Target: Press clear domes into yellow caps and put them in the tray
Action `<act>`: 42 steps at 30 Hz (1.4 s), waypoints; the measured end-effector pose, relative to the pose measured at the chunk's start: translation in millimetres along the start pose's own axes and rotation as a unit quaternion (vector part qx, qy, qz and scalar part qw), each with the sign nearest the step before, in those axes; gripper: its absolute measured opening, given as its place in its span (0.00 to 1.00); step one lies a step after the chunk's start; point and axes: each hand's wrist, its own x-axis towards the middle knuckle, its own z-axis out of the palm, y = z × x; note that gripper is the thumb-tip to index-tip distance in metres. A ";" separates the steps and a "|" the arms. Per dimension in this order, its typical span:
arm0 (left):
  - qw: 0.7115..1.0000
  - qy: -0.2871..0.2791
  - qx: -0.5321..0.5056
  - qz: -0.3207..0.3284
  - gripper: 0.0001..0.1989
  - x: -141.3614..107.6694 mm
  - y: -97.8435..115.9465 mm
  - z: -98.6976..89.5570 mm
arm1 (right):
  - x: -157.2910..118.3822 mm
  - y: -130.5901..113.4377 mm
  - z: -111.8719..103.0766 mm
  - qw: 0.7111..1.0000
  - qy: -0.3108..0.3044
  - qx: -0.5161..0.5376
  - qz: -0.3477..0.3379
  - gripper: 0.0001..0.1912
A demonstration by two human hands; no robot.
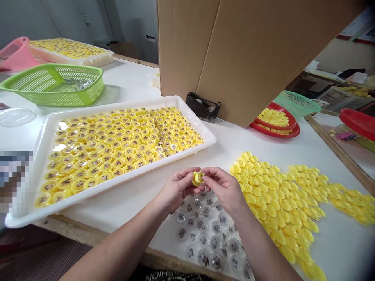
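A small yellow plastic cup-like piece [198,178] is pinched between both hands above the table. My left hand [178,188] grips it from the left with thumb and fingers. From the right, my right hand [222,186] presses thumb and fingertips at its rim. Under the hands lie many clear round domes with small printed animal pictures [215,242]. To the right of my right hand spreads a heap of yellow oval plastic pieces [272,195]. A white tray [123,190] at the left holds rows of yellow round pieces with pictures under clear tops [117,144].
A large cardboard box [234,50] stands behind the tray, with a black tape dispenser [203,106] at its foot. A green basket [55,91] sits at the back left. Red plates [281,127] with yellow pieces stand at the right. The table's wooden edge [166,255] runs along the front.
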 end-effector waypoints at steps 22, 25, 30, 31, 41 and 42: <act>0.998 -0.011 0.064 0.019 0.18 -5.7 -4.8 6.8 | -16.4 -20.5 -12.3 0.946 -0.008 -0.242 -0.216 0.10; 0.997 -0.022 0.069 0.021 0.18 -5.6 -4.5 6.6 | -16.0 -19.6 -11.5 0.940 0.001 -0.254 -0.229 0.10; 0.997 -0.018 0.073 0.030 0.15 -5.9 -4.6 7.3 | -16.6 -18.1 -12.3 0.913 -0.003 -0.302 -0.275 0.13; 0.997 -0.016 0.073 0.030 0.15 -6.1 -4.9 7.6 | -16.9 -18.2 -12.3 0.910 -0.003 -0.308 -0.278 0.13; 0.984 0.006 0.174 0.032 0.20 -8.5 -4.8 7.7 | -19.2 -14.3 1.0 0.888 0.036 -0.353 -0.291 0.08; 0.982 -0.009 0.184 0.034 0.21 -9.0 -4.1 8.4 | -19.9 -12.1 2.7 0.889 0.043 -0.353 -0.289 0.08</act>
